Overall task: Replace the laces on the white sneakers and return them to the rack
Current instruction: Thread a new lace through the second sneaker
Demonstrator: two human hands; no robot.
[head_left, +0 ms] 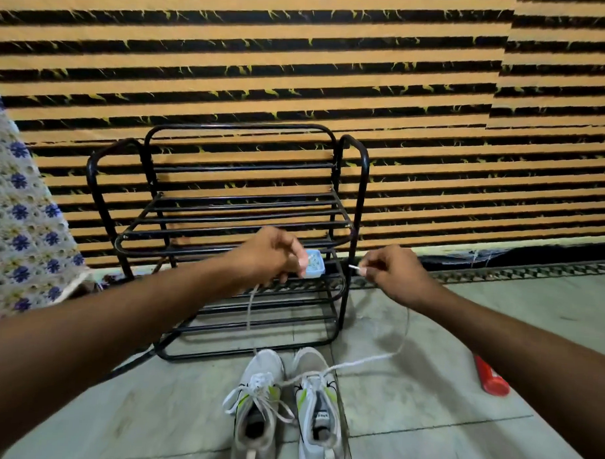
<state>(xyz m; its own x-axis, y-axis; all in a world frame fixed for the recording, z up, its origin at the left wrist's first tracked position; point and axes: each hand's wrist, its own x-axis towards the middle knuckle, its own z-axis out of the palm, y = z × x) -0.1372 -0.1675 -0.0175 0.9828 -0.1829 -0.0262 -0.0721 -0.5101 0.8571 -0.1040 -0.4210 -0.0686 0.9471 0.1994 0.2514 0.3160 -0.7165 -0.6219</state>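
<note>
Two white sneakers with green accents stand side by side on the tiled floor, toes toward the rack: the left sneaker [257,409] has its laces tied, the right sneaker [317,408] has a loose white lace [361,362] threaded through it. My left hand [266,253] grips one end of this lace, raised in front of the rack. My right hand [392,272] pinches the other end by its tip. Both strands run down from my hands to the right sneaker. The black metal shoe rack [225,226] stands behind the shoes.
A small light-blue tray [315,264] sits on the rack's middle shelf, just behind my left hand. A red cylindrical object [491,376] lies on the floor at the right. A crocheted cloth [20,226] hangs at the left. A striped mat covers the wall behind.
</note>
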